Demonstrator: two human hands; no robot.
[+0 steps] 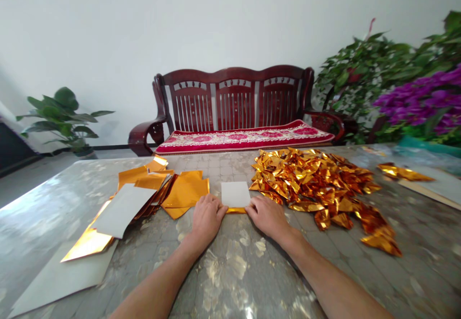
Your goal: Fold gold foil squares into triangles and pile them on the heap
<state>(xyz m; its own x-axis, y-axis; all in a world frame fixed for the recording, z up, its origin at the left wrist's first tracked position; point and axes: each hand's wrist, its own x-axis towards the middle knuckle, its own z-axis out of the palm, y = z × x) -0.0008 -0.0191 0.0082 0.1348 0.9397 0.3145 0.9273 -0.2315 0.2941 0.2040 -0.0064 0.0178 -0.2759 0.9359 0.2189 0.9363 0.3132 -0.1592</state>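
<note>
Foil strip [236, 210] lies on the table [230, 280] under white paper [235, 194], between left hand [207, 219] and right hand [268, 217]. Both hands rest palm-down at the paper's near corners, fingers together; whether either pinches the strip cannot be told. Folded foil heap [309, 184] lies just right; loose foil sheets [183, 192] lie left.

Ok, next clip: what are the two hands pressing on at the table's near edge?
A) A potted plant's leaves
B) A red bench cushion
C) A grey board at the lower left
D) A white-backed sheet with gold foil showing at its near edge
D: the left hand and right hand sit at either side of the white-backed sheet, with gold foil showing between them.
</note>
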